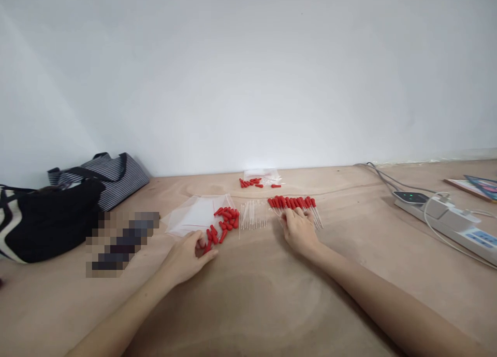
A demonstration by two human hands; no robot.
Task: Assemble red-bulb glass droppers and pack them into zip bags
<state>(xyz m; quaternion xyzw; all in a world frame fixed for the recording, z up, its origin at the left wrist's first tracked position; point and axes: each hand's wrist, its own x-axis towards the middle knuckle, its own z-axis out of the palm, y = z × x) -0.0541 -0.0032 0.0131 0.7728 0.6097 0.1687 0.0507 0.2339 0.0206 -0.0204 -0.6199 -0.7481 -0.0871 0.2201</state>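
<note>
My left hand (189, 256) rests low at the front of a loose pile of red rubber dropper bulbs (229, 218). Its thumb and curled fingers close around one red bulb (207, 248). Over a neat row of red-topped droppers (297, 202) lies my right hand (300, 231), fingers bent and pinching at a thin clear tube of a dropper (276, 212); the fingertips are partly hidden. Between the two hands, thin clear dropper tubes (253, 215) lie side by side without bulbs.
Clear plastic bags (194, 215) lie left of the bulbs. More bulbs (250, 182) and tubes sit by the wall with another bag (261, 173). A striped bag (111, 178) and black bag (54, 219) stand left. A power strip (466, 227) with cables is right.
</note>
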